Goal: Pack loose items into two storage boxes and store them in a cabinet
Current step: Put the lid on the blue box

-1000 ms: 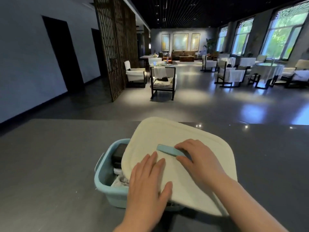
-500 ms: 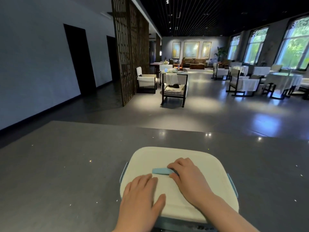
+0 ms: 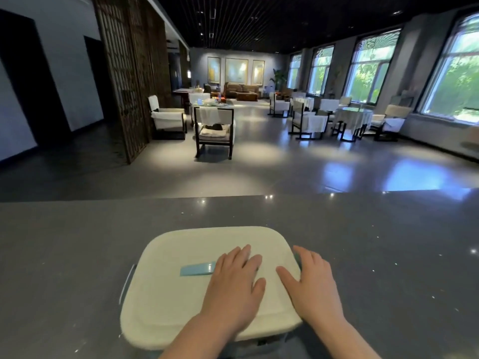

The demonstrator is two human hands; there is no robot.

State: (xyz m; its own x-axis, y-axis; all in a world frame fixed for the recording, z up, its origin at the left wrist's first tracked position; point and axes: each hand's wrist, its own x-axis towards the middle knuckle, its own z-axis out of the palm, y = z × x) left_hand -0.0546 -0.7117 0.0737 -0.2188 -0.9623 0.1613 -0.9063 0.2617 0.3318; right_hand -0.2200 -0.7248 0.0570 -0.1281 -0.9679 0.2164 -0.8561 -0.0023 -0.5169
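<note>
storage box [image 3: 261,342]: on the desk [image 3: 77,255] at its near edge, almost all hidden under its lid; only a sliver of blue-grey body shows below the front rim
left hand [image 3: 233,286]: flat on the lid, fingers [image 3: 243,255] straight and spread, holding nothing
right hand [image 3: 312,286]: flat over the lid's right edge, fingers wide, holding nothing
lid [image 3: 181,301]: cream, rounded corners, blue strip handle [image 3: 198,268] across the middle; looks seated
handling: likely rigid, smooth plastic, moderate weight; lift by the body's sides, since the lid handle may pull the lid off
beyond: dark floor, chairs [image 3: 213,130], windows
</note>
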